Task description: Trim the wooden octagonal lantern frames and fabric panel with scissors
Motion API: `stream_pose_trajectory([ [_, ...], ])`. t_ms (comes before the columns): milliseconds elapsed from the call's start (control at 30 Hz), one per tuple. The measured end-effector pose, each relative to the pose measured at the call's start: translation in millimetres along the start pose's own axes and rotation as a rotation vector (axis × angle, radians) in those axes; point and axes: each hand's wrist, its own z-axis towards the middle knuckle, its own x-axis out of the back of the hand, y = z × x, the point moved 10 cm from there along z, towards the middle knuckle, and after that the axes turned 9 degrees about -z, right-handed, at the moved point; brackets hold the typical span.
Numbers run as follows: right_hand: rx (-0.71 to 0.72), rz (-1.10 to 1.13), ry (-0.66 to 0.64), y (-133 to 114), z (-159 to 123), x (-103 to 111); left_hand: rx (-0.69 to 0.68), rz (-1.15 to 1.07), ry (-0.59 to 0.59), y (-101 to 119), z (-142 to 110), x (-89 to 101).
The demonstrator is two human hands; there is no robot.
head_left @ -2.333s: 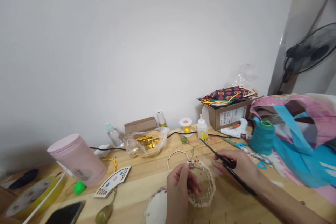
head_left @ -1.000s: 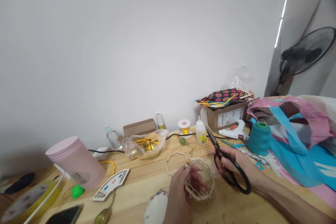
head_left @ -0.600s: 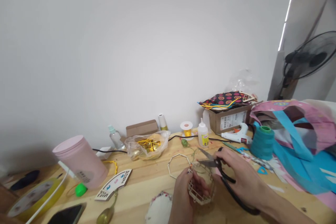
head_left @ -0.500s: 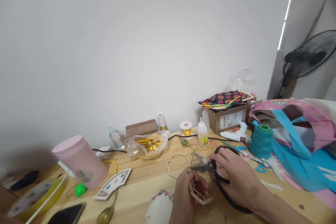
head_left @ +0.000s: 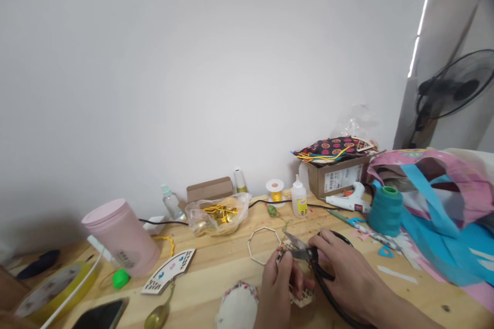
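Note:
My left hand [head_left: 278, 288] is closed around a small white lattice frame [head_left: 301, 295], of which only the lower edge shows under my fingers. My right hand [head_left: 345, 275] grips black-handled scissors [head_left: 309, 257]. Their blades point left and meet the top of the frame just above my left thumb. An empty white octagonal ring [head_left: 263, 244] lies flat on the wooden table [head_left: 216, 267] just left of the blades.
A pink lidded jar [head_left: 121, 236], a plastic bag of gold pieces [head_left: 216, 213], a glue bottle [head_left: 298, 202], a glue gun [head_left: 347, 200] and a teal thread cone [head_left: 386, 211] stand behind. A fan-shaped cutout [head_left: 170, 270], phone [head_left: 98, 316] and pink-blue bag [head_left: 443, 200] lie around.
The scissors swung down from pointing up and away to lying across the top of the lattice frame. My left hand turned the frame and now covers more of it.

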Motion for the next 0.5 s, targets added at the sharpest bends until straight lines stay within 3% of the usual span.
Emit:
stream_pose_trajectory([
  [233, -0.069, -0.058, -0.055, 6.9, -2.2, -10.7, 0.036, -0.106, 0.053, -12.8, 3.0, 5.4],
  [500, -0.055, -0.217, -0.014, 4.1, 0.5, -10.2, 0.126, -0.234, 0.12, -24.2, 5.0, 8.1],
])
